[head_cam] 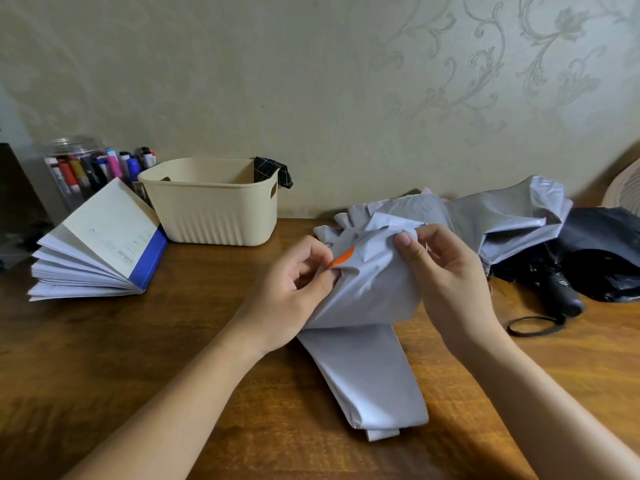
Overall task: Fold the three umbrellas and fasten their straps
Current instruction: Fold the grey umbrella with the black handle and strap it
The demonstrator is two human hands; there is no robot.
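Note:
A light grey umbrella (367,368) lies on the wooden table (138,358) in front of me, its canopy bunched between both hands. My left hand (294,292) pinches a small orange tab (343,258) on the fabric. My right hand (446,271) grips the bunched cloth from the right. Behind it lies a second silver-grey umbrella (502,216), loosely crumpled. To the right is a black umbrella (595,251) with its black handle (561,292) and wrist loop (533,325) toward me.
A cream plastic basket (214,206) with a dark cloth (272,171) over its rim stands at the back. An open book (100,244) with a blue spine lies at the left, with a jar of markers (86,168) behind it. The wall is close behind.

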